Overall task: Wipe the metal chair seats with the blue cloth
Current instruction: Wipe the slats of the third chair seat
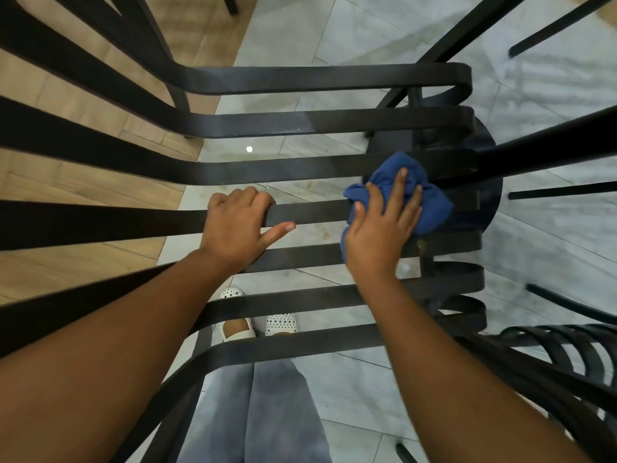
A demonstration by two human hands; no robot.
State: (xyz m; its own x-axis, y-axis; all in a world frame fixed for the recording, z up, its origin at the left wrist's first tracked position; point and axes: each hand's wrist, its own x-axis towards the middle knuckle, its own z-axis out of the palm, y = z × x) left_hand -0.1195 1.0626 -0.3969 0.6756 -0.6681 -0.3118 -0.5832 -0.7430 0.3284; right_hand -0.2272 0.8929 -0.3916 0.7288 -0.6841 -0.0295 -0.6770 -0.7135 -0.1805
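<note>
Head view: right hand [380, 235] fingers flat on blue cloth [430, 208]; left hand [233, 228] grips seat slat [317, 212].

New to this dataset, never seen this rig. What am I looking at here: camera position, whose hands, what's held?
There is no robot here. A person wears one wide-angle camera on the head, so the single picture looks forward and down at their own arms; the lens bends straight lines.

The dark bars crossing the picture are the metal slats of a chair seat, seen from above, with floor tiles showing through the gaps. The person's shoes and grey trousers show below the slats.

The left hand grips one slat, fingers curled over its far edge, apparently bracing. The right hand lies with fingers spread on a bunched blue cloth, pressing it onto the slats near their curled front ends. Part of another chair shows at lower right.
</note>
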